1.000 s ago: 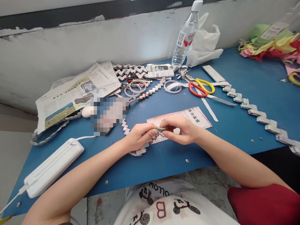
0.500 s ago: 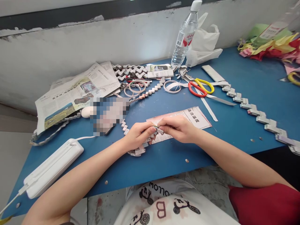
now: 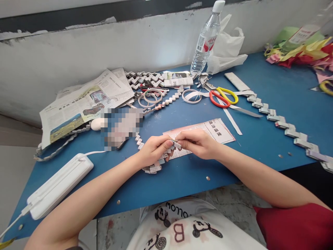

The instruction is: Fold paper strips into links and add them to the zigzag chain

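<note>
My left hand (image 3: 154, 150) is closed on the end of a zigzag chain of folded newspaper (image 3: 153, 168), pinching it between thumb and fingers. Facing it, my right hand (image 3: 199, 143) pinches the same end, a small folded paper strip (image 3: 178, 145) that shows between the two thumbs. The rest of the chain hangs below my left hand and curves on the table behind it. Under and behind my hands lies a cut piece of newspaper (image 3: 220, 132) with large printed characters. My fingers hide part of the folded end.
Scissors with red and yellow handles (image 3: 227, 97), tape rolls (image 3: 191, 96) and white strips lie behind. A water bottle (image 3: 205, 40) stands by the wall. Newspapers (image 3: 85, 104) and a white power strip (image 3: 59, 185) lie left; another folded-paper chain (image 3: 283, 126) runs along the right.
Hardly anything differs. Both hands keep their pinch on the folded end, and the whole view has shifted very slightly.
</note>
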`<act>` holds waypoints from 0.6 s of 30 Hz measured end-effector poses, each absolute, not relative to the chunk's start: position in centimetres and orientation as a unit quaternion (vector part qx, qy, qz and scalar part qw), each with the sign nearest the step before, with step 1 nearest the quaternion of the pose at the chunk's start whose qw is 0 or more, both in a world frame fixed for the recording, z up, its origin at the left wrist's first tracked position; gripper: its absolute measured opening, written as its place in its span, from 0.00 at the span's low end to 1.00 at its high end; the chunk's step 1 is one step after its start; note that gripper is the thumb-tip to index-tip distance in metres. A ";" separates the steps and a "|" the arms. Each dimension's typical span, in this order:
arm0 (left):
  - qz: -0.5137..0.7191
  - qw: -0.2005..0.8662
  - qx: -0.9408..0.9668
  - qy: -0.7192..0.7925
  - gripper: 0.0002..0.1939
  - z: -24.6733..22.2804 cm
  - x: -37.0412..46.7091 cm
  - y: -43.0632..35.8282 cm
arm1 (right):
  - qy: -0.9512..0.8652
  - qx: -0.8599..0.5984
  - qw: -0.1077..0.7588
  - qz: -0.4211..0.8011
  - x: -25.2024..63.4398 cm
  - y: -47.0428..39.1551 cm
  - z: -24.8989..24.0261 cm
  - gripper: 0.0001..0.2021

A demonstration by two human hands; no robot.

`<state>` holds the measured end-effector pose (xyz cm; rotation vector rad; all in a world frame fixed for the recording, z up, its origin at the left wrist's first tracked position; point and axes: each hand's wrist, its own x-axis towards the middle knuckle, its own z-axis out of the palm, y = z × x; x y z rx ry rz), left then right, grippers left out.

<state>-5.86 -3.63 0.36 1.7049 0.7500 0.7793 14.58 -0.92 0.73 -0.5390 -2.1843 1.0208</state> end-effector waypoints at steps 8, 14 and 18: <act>0.330 0.535 0.715 0.307 0.20 0.4 -5.8 -3.6 | -0.833 -0.201 0.331 0.396 14.7 -0.9 0.7 0.09; 0.322 0.531 0.714 0.322 0.22 0.4 -5.9 -3.7 | -0.831 -0.206 0.325 0.401 14.7 -1.0 0.7 0.10; 0.333 0.512 0.725 0.319 0.21 0.5 -5.8 -3.6 | -0.817 -0.217 0.325 0.423 14.6 -0.9 0.8 0.12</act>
